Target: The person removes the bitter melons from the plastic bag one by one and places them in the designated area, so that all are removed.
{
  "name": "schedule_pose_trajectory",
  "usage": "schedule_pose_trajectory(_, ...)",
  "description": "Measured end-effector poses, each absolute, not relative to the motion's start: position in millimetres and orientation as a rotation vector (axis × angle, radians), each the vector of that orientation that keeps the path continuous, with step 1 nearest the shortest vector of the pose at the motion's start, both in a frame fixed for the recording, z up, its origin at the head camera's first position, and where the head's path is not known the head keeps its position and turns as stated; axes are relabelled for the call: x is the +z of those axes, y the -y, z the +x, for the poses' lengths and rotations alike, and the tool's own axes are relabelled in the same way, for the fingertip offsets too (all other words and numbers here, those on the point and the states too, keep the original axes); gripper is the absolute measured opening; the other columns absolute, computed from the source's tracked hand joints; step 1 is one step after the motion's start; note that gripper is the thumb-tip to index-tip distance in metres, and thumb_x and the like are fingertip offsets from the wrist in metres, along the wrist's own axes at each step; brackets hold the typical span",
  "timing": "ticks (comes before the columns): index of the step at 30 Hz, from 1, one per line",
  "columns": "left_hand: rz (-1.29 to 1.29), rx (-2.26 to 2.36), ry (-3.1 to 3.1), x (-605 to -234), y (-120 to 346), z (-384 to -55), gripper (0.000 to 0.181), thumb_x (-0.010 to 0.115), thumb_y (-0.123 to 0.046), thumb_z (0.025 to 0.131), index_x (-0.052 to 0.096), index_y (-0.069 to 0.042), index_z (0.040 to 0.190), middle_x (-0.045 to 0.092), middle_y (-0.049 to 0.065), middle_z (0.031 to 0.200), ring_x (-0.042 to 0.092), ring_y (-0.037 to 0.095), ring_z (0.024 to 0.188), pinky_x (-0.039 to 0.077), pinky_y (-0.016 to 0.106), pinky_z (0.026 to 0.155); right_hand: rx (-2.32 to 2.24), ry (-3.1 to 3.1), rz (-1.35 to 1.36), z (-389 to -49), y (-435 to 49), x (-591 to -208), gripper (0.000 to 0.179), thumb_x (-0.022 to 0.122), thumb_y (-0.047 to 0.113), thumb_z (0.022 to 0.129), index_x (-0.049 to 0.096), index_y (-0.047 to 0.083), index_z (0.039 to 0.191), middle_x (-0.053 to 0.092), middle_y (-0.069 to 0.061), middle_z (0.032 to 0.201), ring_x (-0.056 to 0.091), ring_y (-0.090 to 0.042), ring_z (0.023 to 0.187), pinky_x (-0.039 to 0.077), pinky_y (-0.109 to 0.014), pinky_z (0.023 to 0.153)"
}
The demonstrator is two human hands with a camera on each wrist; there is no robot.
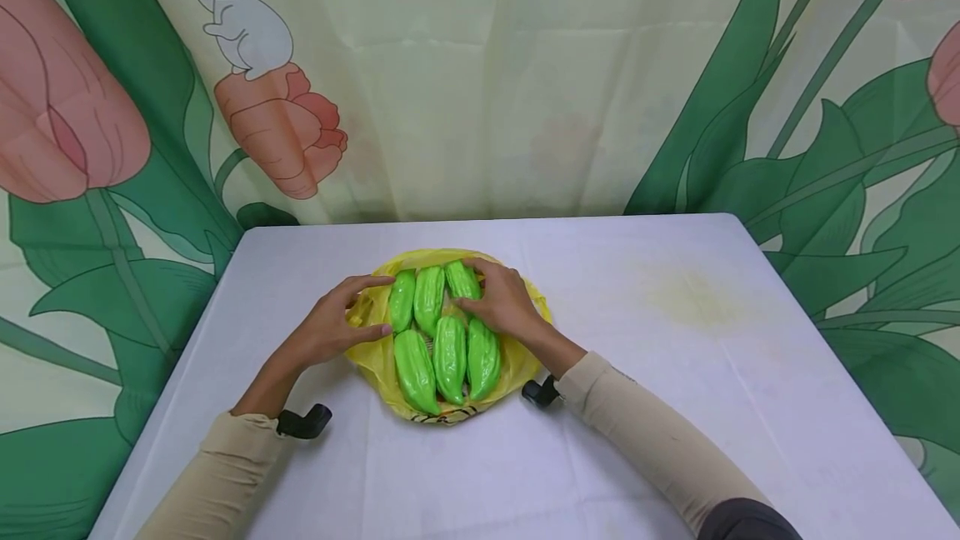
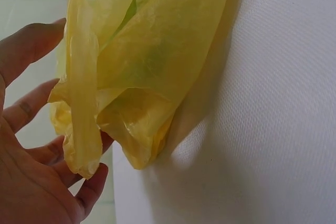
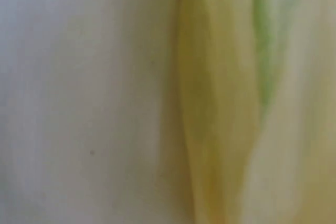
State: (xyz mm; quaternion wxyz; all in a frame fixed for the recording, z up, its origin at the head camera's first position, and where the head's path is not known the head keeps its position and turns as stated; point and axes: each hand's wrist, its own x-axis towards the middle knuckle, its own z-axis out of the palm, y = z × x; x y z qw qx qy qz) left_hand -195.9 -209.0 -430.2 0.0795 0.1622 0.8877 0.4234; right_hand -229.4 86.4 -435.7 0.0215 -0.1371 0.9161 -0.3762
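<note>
Several bright green, ridged bitter gourds (image 1: 449,359) lie in two rows on a yellow plastic bag (image 1: 375,375) spread into a round. With thumb and index finger apart, my left hand (image 1: 333,323) is at the bag's left side, fingertips close beside the back-left gourd (image 1: 402,300). In the left wrist view its fingers (image 2: 32,51) reach round a hanging fold of the bag (image 2: 83,77). My right hand (image 1: 506,298) curls its fingers and thumb round the back-right gourd (image 1: 460,279), covering part of it. The right wrist view has only blurred bag (image 3: 210,129) and cloth, without the hand.
A white cloth covers the table (image 1: 675,407), with a faint yellowish stain (image 1: 693,297) at the right. Behind hangs a curtain (image 1: 487,90) printed with tulips, leaves and a rabbit on a carrot. Black wrist cameras (image 1: 303,422) sit under both wrists, near the tabletop.
</note>
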Motion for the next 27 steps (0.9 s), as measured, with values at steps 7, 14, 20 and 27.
schedule_pose_trajectory(7,0.47,1.261,-2.658,-432,209,-197,0.075,0.086,-0.023,0.091,0.052,-0.018,0.157,0.043,0.018,0.165,0.035,0.042,0.155,0.029,0.069,0.123,-1.192,-2.787,-0.388,-223,-92,-425,0.068,0.085,0.02,0.092,0.058,0.014,0.153,0.064,-0.009,0.151,0.069,-0.031,0.125,0.06,-0.044,0.096)
schedule_pose_trajectory(14,0.473,1.246,-2.672,-432,210,-199,0.074,0.086,-0.023,0.091,0.052,-0.019,0.157,0.044,0.017,0.165,0.036,0.042,0.154,0.031,0.068,0.122,-1.251,-2.76,-0.394,-216,-102,-415,0.067,0.085,0.021,0.091,0.059,0.016,0.153,0.066,-0.007,0.147,0.069,-0.03,0.125,0.061,-0.043,0.094)
schedule_pose_trajectory(20,0.481,1.237,-2.674,-432,210,-200,0.074,0.086,-0.024,0.092,0.052,-0.018,0.157,0.044,0.018,0.165,0.036,0.042,0.154,0.031,0.068,0.122,-1.334,-2.729,-0.403,-211,-109,-410,0.068,0.085,0.019,0.092,0.058,0.017,0.153,0.064,-0.005,0.151,0.068,-0.03,0.127,0.063,-0.04,0.088)
schedule_pose_trajectory(27,0.489,1.24,-2.674,-432,208,-200,0.073,0.085,-0.023,0.092,0.052,-0.016,0.157,0.044,0.02,0.163,0.037,0.043,0.153,0.032,0.068,0.121,-1.407,-2.716,-0.395,-206,-118,-405,0.068,0.084,0.017,0.093,0.057,0.022,0.155,0.064,-0.007,0.151,0.069,-0.03,0.122,0.064,-0.036,0.083)
